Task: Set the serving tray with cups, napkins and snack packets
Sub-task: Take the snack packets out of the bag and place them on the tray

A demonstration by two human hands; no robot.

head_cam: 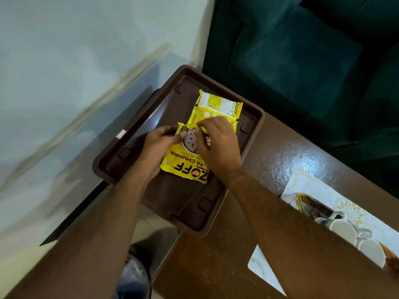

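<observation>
A brown plastic serving tray (133, 134) lies at the left end of a brown table, partly overhanging its edge. Two yellow snack packets rest inside it. The near packet (183, 167) reads "Soya Chunks"; my left hand (159, 147) grips its left edge with the thumb on top. The far packet (218, 108) lies beyond it, and my right hand (218, 145) pinches the packets where they overlap. Two white cups (343, 231) lie on their sides on a patterned mat at the right.
A white floral placemat (349, 210) covers the right part of the brown table (280, 147), with a gold-patterned item (311, 205) beside the cups. A dark green sofa (302, 50) stands behind the table. A white wall (64, 61) and pale floor lie to the left.
</observation>
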